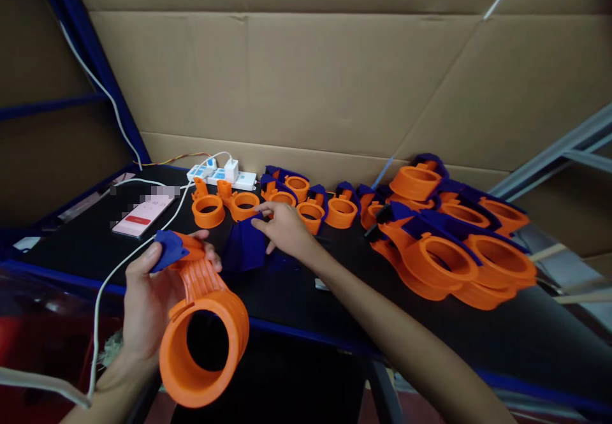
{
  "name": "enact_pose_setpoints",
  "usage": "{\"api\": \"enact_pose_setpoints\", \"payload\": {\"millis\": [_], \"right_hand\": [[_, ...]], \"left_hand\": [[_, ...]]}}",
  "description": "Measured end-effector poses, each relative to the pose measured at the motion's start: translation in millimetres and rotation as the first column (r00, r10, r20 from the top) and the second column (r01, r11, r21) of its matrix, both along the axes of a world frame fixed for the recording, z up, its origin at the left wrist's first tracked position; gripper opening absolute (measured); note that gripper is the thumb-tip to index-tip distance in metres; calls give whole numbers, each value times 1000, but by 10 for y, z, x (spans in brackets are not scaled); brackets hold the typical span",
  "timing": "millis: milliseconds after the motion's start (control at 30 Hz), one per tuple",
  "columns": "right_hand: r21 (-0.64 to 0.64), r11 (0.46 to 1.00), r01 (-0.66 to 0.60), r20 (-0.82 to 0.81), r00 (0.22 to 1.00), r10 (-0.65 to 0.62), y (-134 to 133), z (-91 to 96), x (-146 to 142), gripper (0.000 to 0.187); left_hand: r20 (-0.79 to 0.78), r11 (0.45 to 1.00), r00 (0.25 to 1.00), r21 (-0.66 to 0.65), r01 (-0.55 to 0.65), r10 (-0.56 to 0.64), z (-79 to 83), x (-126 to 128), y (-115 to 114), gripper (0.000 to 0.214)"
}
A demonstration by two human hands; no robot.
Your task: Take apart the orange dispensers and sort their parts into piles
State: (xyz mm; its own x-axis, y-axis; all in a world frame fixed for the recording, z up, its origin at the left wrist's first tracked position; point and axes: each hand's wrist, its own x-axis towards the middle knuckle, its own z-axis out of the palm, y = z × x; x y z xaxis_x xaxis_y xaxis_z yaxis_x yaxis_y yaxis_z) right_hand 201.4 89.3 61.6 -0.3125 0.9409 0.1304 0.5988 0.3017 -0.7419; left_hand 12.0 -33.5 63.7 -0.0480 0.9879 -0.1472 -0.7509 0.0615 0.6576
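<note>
My left hand (146, 296) is closed around a stack of orange ring-shaped plastic parts (205, 322) with a blue piece (168, 249) under the thumb, held just above the near table edge. My right hand (282, 227) reaches forward over the black table (287, 290), its fingers resting on a loose blue plastic piece (245, 245) and close to an orange ring (245, 206). I cannot make out whether the fingers grip the blue piece or only touch it.
A row of orange-and-blue ring parts (310, 210) lines the back of the table, with a bigger pile (454, 245) at the right. A phone (142, 217), a white power strip (224, 175) and a white cable (115, 277) lie at the left. Cardboard walls stand behind.
</note>
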Motion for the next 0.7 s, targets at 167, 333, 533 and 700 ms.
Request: {"api": "enact_pose_setpoints", "payload": {"millis": [167, 333, 533, 700], "right_hand": [[78, 997, 11, 112, 994, -19, 10, -56, -91, 41], [214, 976, -44, 223, 975, -5, 6, -124, -110, 43], [292, 952, -86, 283, 959, 0, -43, -109, -99, 42], [436, 875, -212, 167, 974, 153, -293, 213, 88, 33]], "left_hand": [[-27, 999, 999, 6, 47, -47, -42, 30, -32, 51], [-18, 995, 996, -32, 91, -92, -83, 62, -10, 44], [-20, 992, 997, -98, 76, -78, -65, 72, 46, 54], [-79, 990, 990, -89, 113, -120, -99, 115, 83, 49]]}}
